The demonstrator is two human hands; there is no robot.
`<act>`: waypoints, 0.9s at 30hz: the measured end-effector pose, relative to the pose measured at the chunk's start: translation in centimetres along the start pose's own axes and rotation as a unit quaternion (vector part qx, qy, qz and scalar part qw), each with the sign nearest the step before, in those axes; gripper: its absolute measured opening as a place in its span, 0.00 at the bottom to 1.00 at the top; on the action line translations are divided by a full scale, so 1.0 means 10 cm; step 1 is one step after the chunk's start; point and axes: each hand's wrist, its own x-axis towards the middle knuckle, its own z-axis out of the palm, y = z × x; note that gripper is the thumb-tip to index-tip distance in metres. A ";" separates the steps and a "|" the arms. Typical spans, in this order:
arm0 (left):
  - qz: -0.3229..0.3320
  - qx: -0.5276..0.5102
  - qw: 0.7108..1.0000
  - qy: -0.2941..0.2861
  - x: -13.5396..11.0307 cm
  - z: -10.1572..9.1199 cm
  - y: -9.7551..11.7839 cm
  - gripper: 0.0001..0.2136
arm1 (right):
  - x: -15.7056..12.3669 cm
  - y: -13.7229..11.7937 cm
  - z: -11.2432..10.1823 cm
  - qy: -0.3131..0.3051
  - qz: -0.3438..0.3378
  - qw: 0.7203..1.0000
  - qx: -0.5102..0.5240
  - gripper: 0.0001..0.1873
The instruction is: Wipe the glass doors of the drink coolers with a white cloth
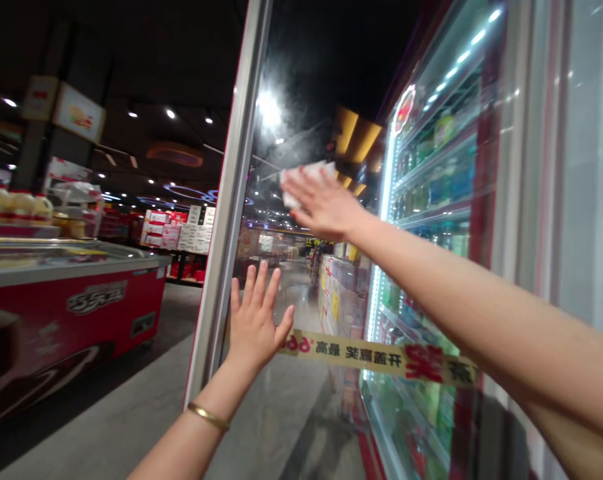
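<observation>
A glass door point(301, 293) in a silver frame stands in front of me. My right hand point(326, 207) holds a white cloth point(292, 200), perhaps a folded tissue, flat against the upper part of the pane. The fingers lie stretched over the cloth and are a little blurred. Lower and to the left, my left hand point(254, 320) rests with spread fingers on the glass near the frame, holding nothing; a gold bangle point(208, 417) is on that wrist. A yellow strip point(376, 355) with mirrored lettering crosses the pane beside the left hand. Cloudy smears surround a bright light spot above the cloth.
Lit shelves of bottles point(431, 173) show in the glass at right, apparently reflected. To the left stands a red chest freezer point(81, 313) with jugs point(16, 203) behind it. Stacked cartons point(174, 230) are farther back. The door's silver frame edge point(226, 200) stands upright left of my hands.
</observation>
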 end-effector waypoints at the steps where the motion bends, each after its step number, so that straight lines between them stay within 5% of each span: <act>1: 0.000 0.003 1.000 -0.003 0.00 0.00 0.00 0.39 | 0.07 0.13 -0.04 0.037 0.095 0.994 -0.025 0.41; 3: -0.001 0.007 1.000 -0.006 -0.01 0.00 0.00 0.39 | 0.16 0.23 -0.06 0.079 0.211 0.973 -0.054 0.47; 4: -0.002 0.009 1.000 -0.006 -0.02 -0.01 0.00 0.39 | 0.15 0.16 -0.04 0.079 0.211 0.973 -0.054 0.46; 7: 0.007 0.008 1.000 0.000 -0.02 -0.01 -0.03 0.40 | -0.04 -0.35 0.12 0.006 0.003 1.000 -0.006 0.34; 9: 0.017 0.004 1.000 0.003 -0.02 -0.01 -0.05 0.40 | -0.28 -0.58 0.21 -0.030 -0.070 0.997 0.012 0.34; 10: 0.020 0.003 1.000 0.003 -0.02 -0.01 -0.06 0.40 | -0.42 -0.57 0.21 -0.030 -0.049 0.998 0.013 0.35; 12: 0.018 0.002 1.000 -0.004 -0.02 -0.01 -0.06 0.39 | -0.72 -0.33 0.14 0.002 0.098 0.995 0.004 0.39; 15: 0.012 -0.001 1.000 -0.011 -0.02 -0.01 -0.05 0.39 | -1.14 0.04 0.01 0.068 0.378 0.923 -0.023 0.42; 16: 0.010 -0.004 1.000 -0.012 -0.02 -0.01 -0.05 0.39 | -1.28 0.01 0.00 0.083 0.419 0.904 -0.030 0.43; 18: 0.007 -0.013 1.000 -0.011 -0.02 -0.01 -0.05 0.39 | -1.57 -0.33 0.05 0.088 0.388 0.917 -0.034 0.46; 20: 0.004 -0.026 1.000 -0.015 -0.02 -0.02 -0.06 0.40 | -1.89 -0.84 0.15 0.036 0.221 0.975 -0.001 0.49; 23: 0.001 -0.047 0.999 -0.026 -0.02 -0.03 -0.07 0.40 | -2.42 -1.24 0.22 -0.031 0.112 0.993 0.028 0.43; 25: 0.001 -0.059 0.998 -0.032 -0.02 -0.04 -0.07 0.40 | -2.73 -1.13 0.18 -0.029 0.177 0.984 0.012 0.44; 27: -0.001 -0.068 0.997 -0.036 -0.02 -0.05 -0.06 0.40 | -2.91 -0.99 0.16 0.014 0.348 0.937 -0.040 0.45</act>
